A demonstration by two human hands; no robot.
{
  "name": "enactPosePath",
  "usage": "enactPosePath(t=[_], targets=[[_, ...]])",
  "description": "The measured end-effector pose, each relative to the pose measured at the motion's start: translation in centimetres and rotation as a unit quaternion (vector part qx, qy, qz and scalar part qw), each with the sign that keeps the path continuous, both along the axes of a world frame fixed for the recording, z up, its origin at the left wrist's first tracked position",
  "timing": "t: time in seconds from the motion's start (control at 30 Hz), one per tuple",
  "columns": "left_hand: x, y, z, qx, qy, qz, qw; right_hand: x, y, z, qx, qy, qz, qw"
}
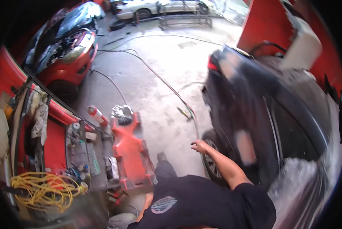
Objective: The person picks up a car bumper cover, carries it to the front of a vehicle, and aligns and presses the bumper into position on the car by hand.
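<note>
My right hand (199,146) is out in front of me at waist height, beside the rear wheel (213,152) of a dark car (251,103). Its fingers are curled together; a small dark spot shows at them, too small to name. Low at my left side, my left hand (149,197) is partly in view, its fingers hidden. Nearest to it lies a red mechanic's creeper (132,152) on the floor. The car's rear side has bare, sanded-looking patches, and crinkled plastic sheeting (293,179) covers part of it.
Hoses (159,76) run across the concrete floor. A red cart (56,143) on the left carries a coiled yellow cord (47,191). A fire extinguisher (97,115) stands by the creeper. Farther off are a red car (73,65), a white car (152,7) and a metal stand (186,21).
</note>
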State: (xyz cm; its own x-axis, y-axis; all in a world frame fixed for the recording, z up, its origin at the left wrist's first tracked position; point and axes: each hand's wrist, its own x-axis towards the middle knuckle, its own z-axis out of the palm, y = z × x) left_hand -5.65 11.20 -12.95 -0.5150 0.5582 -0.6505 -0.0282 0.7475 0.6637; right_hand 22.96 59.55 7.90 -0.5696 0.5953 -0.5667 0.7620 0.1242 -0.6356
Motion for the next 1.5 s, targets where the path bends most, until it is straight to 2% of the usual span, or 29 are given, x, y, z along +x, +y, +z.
enactPosePath(t=[0.03, 0.13, 0.2, 0.27, 0.3, 0.33, 0.37, 0.4, 0.43, 0.47, 0.5, 0.53, 0.57, 0.63, 0.7, 0.77, 0.8, 0.83, 0.87, 0.9, 0.93, 0.97, 1.03, 1.07, 1.2, 1.3, 1.37, 1.43, 1.5], targets=[[-2.8, 1.7, 0.5, 0.055, 0.049, -0.113, 0.991, -3.8, 2.8, 0.8, -0.033, 0.018, -0.046, 0.998], [-11.4, 11.8, -1.9, -0.02, -0.025, -0.048, 0.998, -10.3, 10.8, -1.0, -0.061, 0.046, -0.072, 0.994], [-18.6, 20.2, -1.1, -0.091, -0.07, -0.023, 0.993, -11.9, 16.4, -4.9, -0.077, 0.03, -0.059, 0.995], [-25.2, 31.9, 4.9, -0.086, -0.079, -0.01, 0.993, -10.7, 19.6, -10.2, -0.165, 0.011, -0.143, 0.976], [-27.8, 39.2, 10.2, -0.067, -0.075, -0.008, 0.995, -10.8, 19.9, -8.4, -0.17, -0.042, -0.187, 0.967], [-32.2, 45.1, 8.2, -0.094, -0.055, -0.073, 0.991, -9.5, 21.4, -9.9, -0.163, -0.069, -0.098, 0.979], [-35.8, 50.6, 7.6, -0.01, -0.029, -0.049, 0.998, -7.9, 22.6, -11.8, -0.193, -0.076, -0.125, 0.97], [-38.9, 56.8, 9.4, 0.042, -0.036, -0.086, 0.995, -6.2, 23.8, -14.3, -0.221, -0.083, -0.154, 0.96], [-43.6, 63.0, 2.5, 0.092, 0.135, -0.105, 0.981, -4.5, 25.0, -16.6, -0.247, -0.091, -0.182, 0.948], [-43.3, 69.5, 14.2, 0.07, -0.015, -0.061, 0.996, -6.8, 25.7, -10.4, -0.222, -0.102, -0.284, 0.927], [-47.2, 75.5, 10.4, 0.169, 0.081, -0.143, 0.972, -9.2, 27.3, -7.1, -0.243, -0.127, -0.327, 0.904], [-48.9, 80.3, 12.5, 0.166, 0.071, -0.128, 0.975, -11.5, 28.8, -3.8, -0.261, -0.151, -0.372, 0.878], [-49.5, 85.7, 16.6, 0.163, 0.056, -0.12, 0.978, -12.3, 30.7, -4.7, -0.276, -0.158, -0.375, 0.871], [-51.0, 94.3, 20.2, 0.172, 0.069, -0.128, 0.974, -14.5, 36.0, -8.5, -0.286, -0.154, -0.328, 0.887], [-52.2, 101.4, 20.3, 0.175, 0.042, -0.093, 0.979, -16.8, 42.5, -12.5, -0.273, -0.159, -0.278, 0.907], [-54.0, 105.9, 19.1, 0.167, -0.005, -0.123, 0.978, -20.6, 50.9, -15.0, -0.247, -0.158, -0.257, 0.921], [-56.5, 108.1, 15.2, 0.091, 0.026, -0.183, 0.979, -22.9, 56.2, -11.6, -0.274, -0.098, -0.355, 0.888], [-57.5, 109.1, 10.5, 0.1, 0.048, -0.17, 0.979, -23.4, 62.1, -17.5, -0.177, -0.091, -0.201, 0.959], [-55.6, 109.9, 12.9, 0.019, -0.016, -0.102, 0.994, -23.5, 67.7, -24.3, -0.044, -0.09, -0.06, 0.993], [-55.7, 109.9, 12.1, -0.039, -0.033, -0.123, 0.991, -26.4, 73.1, -18.6, -0.178, -0.094, -0.137, 0.97], [-56.7, 109.6, 8.2, -0.053, -0.049, -0.171, 0.983, -29.8, 77.2, -10.1, -0.2, -0.031, -0.322, 0.925], [-55.1, 110.9, 9.6, -0.099, -0.011, -0.217, 0.971, -31.4, 82.7, -8.1, -0.142, -0.035, -0.277, 0.95], [-53.7, 114.9, 11.7, -0.134, -0.036, -0.243, 0.96, -36.1, 94.0, 1.3, -0.072, 0.002, -0.224, 0.972], [-53.2, 117.2, 11.8, -0.145, -0.054, -0.248, 0.956, -37.5, 98.7, 3.4, -0.044, 0.013, -0.2, 0.979], [-52.7, 132.0, 11.1, -0.147, -0.095, -0.269, 0.947, -40.5, 115.4, 1.0, 0.069, 0.093, -0.241, 0.964], [-53.8, 145.4, 10.4, -0.134, -0.116, -0.288, 0.941, -39.9, 123.4, -2.5, 0.063, 0.094, -0.288, 0.951], [-54.7, 154.7, 10.4, -0.121, -0.125, -0.305, 0.936, -38.3, 126.2, -6.3, -0.032, 0.008, -0.332, 0.943], [-55.1, 163.6, 10.9, -0.115, -0.139, -0.321, 0.93, -36.7, 127.0, -5.8, -0.118, -0.095, -0.379, 0.913], [-55.6, 171.4, 12.6, -0.115, -0.147, -0.338, 0.923, -34.8, 127.1, -5.7, -0.186, -0.128, -0.432, 0.873]])
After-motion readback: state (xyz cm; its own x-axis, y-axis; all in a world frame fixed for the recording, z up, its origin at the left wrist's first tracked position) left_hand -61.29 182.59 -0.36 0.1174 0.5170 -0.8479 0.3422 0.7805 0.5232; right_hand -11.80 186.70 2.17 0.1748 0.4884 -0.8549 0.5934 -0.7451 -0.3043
